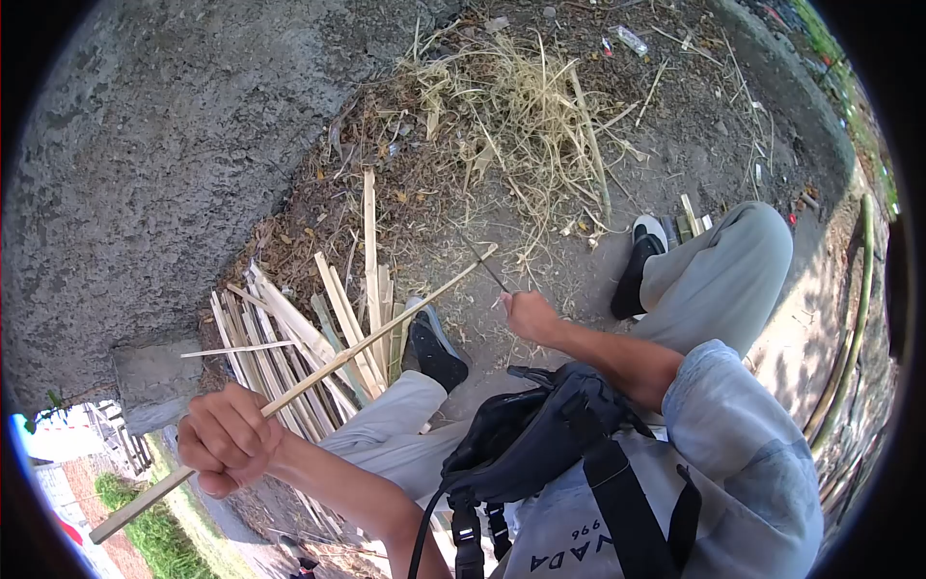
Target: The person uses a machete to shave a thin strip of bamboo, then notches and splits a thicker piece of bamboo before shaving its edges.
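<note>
My left hand (pixel 229 439) is closed round a long, narrow bamboo strip (pixel 362 344), which runs diagonally from the lower left up to the middle of the view. In my right hand (pixel 531 317) is a knife (pixel 490 273), its thin dark blade pointing up and to the left. The blade crosses close by the strip's far end, where a small split or curl shows. The handle is hidden inside my fingers. Below the strip, a pile of split bamboo strips (pixel 307 338) lies beside my left shoe (pixel 434 344).
A heap of pale shavings (pixel 521 125) covers the ground ahead. A rough concrete slab (pixel 174 164) rises on the left, with a concrete block (pixel 159 376) below it. Long bamboo poles (pixel 849 338) lie at the right. A black bag (pixel 531 425) hangs at my front.
</note>
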### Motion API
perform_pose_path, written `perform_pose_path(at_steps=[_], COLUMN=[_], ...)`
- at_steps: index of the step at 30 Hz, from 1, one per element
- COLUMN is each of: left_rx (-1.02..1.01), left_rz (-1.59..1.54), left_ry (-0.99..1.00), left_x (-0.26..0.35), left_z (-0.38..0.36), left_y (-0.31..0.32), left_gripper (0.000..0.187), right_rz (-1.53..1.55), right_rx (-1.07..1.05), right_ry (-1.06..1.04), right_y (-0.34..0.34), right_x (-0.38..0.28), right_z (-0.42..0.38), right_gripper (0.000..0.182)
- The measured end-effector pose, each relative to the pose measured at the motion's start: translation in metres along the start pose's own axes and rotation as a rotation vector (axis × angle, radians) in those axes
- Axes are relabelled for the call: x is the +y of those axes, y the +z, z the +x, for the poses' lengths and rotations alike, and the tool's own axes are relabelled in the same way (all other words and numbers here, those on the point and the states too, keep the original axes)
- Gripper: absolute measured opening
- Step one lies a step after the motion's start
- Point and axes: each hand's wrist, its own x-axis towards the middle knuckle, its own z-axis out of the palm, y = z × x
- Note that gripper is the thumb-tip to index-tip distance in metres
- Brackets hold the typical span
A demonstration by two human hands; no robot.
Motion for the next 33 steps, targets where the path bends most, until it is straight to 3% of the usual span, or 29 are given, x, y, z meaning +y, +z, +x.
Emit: perform_pose_path(at_steps=[3, 6, 9, 12, 15, 16, 21, 25, 27, 29, 33], left_rx=[0.016, 0.096, 0.149, 0.245, 0.441, 0.509, 0.441, 0.59, 0.502, 0.461, 0.441], left_rz=[0.042, 0.136, 0.222, 0.311, 0.433, 0.473, 0.425, 0.574, 0.492, 0.468, 0.467], left_ry=[0.002, -0.005, 0.01, 0.017, 0.044, 0.056, 0.008, 0.041, 0.024, 0.021, 0.001], left_x=[0.007, 0.018, 0.025, 0.032, 0.034, 0.033, 0.025, 0.022, 0.02, 0.018, 0.012], left_z=[-0.004, -0.015, -0.02, -0.023, -0.027, -0.024, -0.014, -0.01, -0.01, -0.01, -0.005], left_y=[-0.004, -0.009, -0.018, -0.026, -0.025, -0.026, -0.021, -0.016, -0.015, -0.014, -0.001], left_gripper=[0.045, 0.045, 0.045, 0.046, 0.047, 0.047, 0.046, 0.047, 0.047, 0.047, 0.047], right_rz=[-0.075, 0.058, 0.141, -0.096, -0.124, -0.104, 0.073, -0.008, -0.028, 0.029, 0.101], right_rx=[-0.008, 0.082, 0.13, 0.035, -0.052, -0.025, 0.021, 0.067, 0.064, 0.059, 0.054], right_ry=[-0.016, -0.241, -0.515, -0.094, 0.061, 0.002, -0.332, -0.204, -0.077, -0.154, -0.407], right_y=[-0.005, -0.011, 0.001, -0.004, -0.018, -0.017, -0.019, -0.002, -0.008, -0.01, -0.036], right_x=[0.022, -0.05, -0.059, -0.025, 0.01, 0.004, -0.075, -0.029, 0.002, -0.008, -0.094], right_z=[0.005, -0.03, -0.038, -0.017, 0.006, 0.006, -0.032, -0.017, -0.002, 0.001, -0.041], right_gripper=[0.05, 0.052, 0.052, 0.05, 0.05, 0.051, 0.054, 0.053, 0.052, 0.051, 0.048])
